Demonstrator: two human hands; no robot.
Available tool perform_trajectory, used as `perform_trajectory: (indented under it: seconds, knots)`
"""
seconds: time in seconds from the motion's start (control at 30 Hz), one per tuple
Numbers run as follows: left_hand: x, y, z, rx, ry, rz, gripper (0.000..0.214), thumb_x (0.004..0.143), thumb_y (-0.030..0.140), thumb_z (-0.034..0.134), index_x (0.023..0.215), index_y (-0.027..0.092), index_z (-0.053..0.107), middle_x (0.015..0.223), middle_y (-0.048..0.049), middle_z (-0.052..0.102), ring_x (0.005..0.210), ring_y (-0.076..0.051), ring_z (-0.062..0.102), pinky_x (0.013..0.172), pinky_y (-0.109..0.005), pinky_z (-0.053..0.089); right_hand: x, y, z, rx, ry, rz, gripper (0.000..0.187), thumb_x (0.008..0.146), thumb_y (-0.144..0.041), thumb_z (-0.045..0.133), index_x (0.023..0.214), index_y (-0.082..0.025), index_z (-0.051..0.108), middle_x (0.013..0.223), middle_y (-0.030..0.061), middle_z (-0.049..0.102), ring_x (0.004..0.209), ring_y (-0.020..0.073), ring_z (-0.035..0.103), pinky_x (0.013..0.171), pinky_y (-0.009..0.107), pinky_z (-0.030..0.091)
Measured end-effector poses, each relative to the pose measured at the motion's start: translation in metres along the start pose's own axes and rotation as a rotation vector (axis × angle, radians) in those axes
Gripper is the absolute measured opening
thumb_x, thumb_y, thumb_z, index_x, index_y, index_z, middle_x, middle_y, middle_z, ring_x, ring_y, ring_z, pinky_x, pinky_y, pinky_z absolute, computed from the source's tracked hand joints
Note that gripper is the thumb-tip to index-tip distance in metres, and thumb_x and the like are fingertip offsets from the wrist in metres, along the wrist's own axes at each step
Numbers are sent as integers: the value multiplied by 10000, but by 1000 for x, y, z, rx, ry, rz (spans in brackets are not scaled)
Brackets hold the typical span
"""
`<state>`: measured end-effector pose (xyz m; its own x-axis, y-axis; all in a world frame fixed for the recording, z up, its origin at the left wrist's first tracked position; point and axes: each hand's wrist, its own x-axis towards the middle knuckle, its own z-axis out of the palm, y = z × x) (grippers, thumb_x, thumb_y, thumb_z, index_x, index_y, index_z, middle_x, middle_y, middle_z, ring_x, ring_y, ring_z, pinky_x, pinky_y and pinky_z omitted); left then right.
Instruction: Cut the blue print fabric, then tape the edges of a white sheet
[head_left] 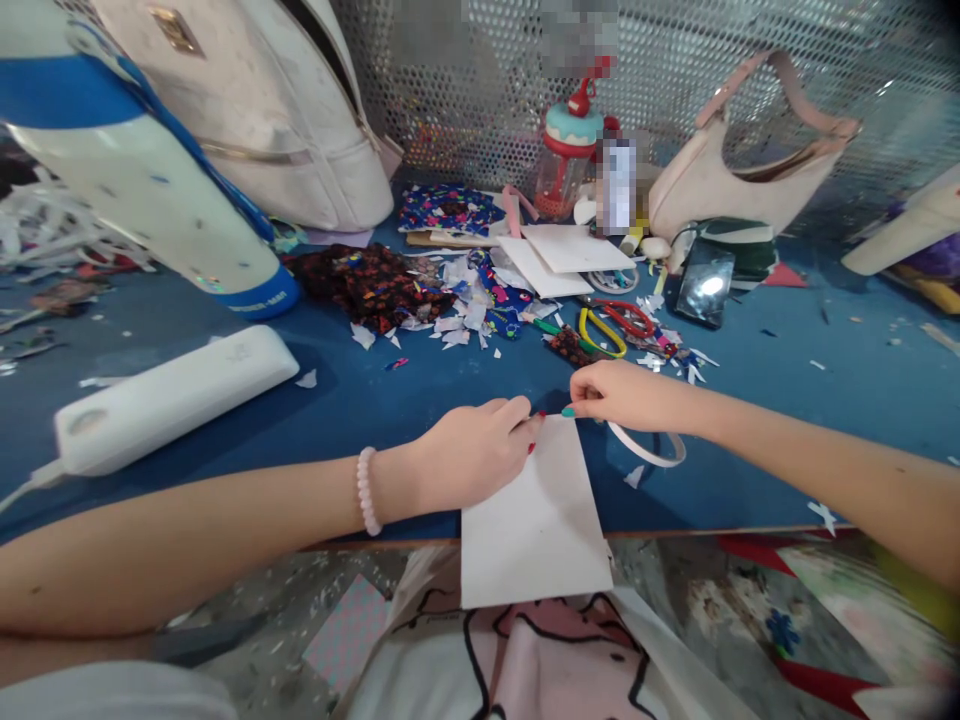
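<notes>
A flat white card (544, 530) extends over the table's front edge towards my body. My left hand (480, 450), with a pink bead bracelet at the wrist, rests on the card's far left part. Its red-nailed fingers are bent together at the far edge. Close to the far right corner, my right hand (619, 395) is closed in a pinch. From under it a narrow white strip (660, 460) curls out in a loop on the table. The strip's end between the fingers is mostly hidden.
Beyond my hands are yellow-handled scissors (604, 335), white cards (574, 250), fabric scraps (375, 285) and a dark phone (705, 285). A white power strip (176, 400) and a big bottle (150, 180) stand left. Bags (750, 180) and a tumbler (566, 155) line the mesh wall.
</notes>
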<state>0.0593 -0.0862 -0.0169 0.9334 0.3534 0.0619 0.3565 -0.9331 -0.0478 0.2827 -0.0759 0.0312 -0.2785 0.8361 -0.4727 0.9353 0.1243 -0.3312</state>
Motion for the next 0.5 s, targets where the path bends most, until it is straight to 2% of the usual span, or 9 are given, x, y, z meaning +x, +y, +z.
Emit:
perform_trajectory:
  seconds: [0.3, 0.5]
  knots:
    - [0, 1, -1, -12, 32, -31, 364, 988, 246, 366, 1264, 88, 544, 955, -93, 562, 817, -208, 601, 584, -295, 480, -7, -3, 8, -33, 58, 62, 179, 868, -281, 584, 721, -179, 583, 617, 4, 624, 572, 129, 531, 559, 255, 335]
    - [1, 0, -4, -20, -5, -44, 415, 992, 275, 361, 1355, 116, 485, 972, -94, 556, 833, -213, 606, 593, -293, 484, -5, 2, 8, -27, 43, 15, 164, 864, -288, 569, 738, -183, 578, 589, -22, 565, 537, 113, 471, 547, 249, 309]
